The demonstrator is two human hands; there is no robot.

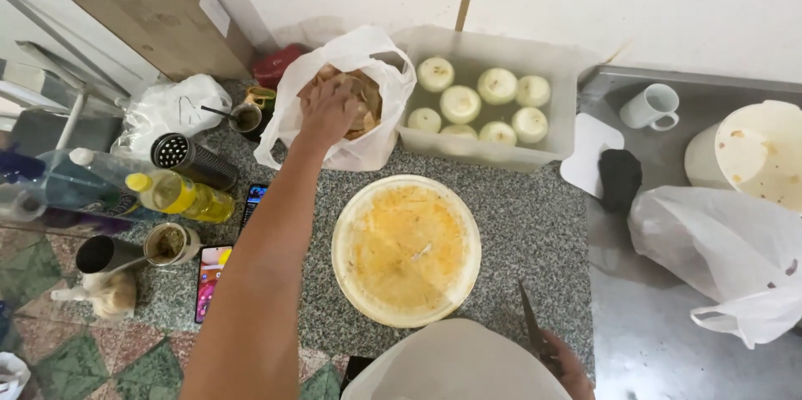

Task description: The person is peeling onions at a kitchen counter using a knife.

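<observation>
White plastic bag stands open at upper centre of the frame, on the speckled granite counter. Left hand is down in its mouth, fingers curled over brown papery onion skins; whether it actually grips a clump or only presses on them cannot be told from this angle. Right hand sits at the bottom edge, right of centre, closed around the handle of a knife, blade pointing up-frame beside the round yellow-stained cutting board.

Clear plastic tub, just right of the bag and touching it, holds peeled onions in water.

Judgement on doing this step well: work the hand low inside the bag so loose skins stay within the rim, which sags on the near side. Keep the knife tip parked away from the reaching forearm and flat toward the board. Two phones lie at lower left; stray wet scraps are best kept clear of them.
</observation>
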